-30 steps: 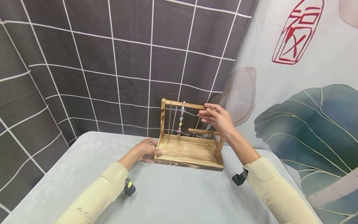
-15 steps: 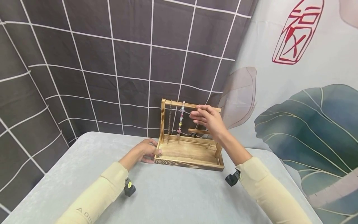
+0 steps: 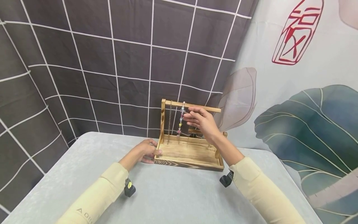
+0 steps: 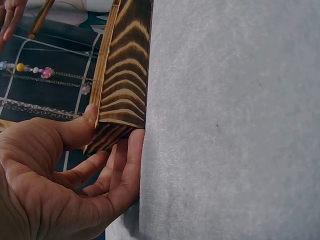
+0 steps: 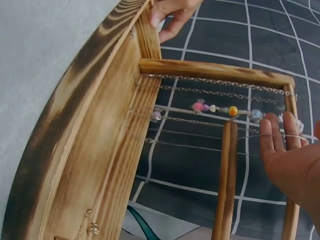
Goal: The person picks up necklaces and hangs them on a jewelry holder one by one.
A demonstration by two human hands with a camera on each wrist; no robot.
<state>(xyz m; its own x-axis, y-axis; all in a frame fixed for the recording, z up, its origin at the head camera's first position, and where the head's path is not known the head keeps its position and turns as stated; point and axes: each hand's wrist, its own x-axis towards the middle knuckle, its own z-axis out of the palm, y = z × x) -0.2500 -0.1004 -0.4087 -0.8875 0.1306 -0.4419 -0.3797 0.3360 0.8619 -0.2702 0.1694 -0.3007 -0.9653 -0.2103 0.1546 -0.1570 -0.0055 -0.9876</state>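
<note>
my left hand grips the wooden stand; a thin chain crosses my right hand, whether pinched i can't tell; likely light, limp, best held up top.

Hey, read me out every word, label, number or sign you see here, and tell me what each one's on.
"A OU", as near as I can tell, on the left sleeve; the rest is cut off.
Red seal-like sign on the pale backdrop: stylised strokes I can't read with certainty.
Any marking on the left wrist's yellow spot: too small to read.
</note>
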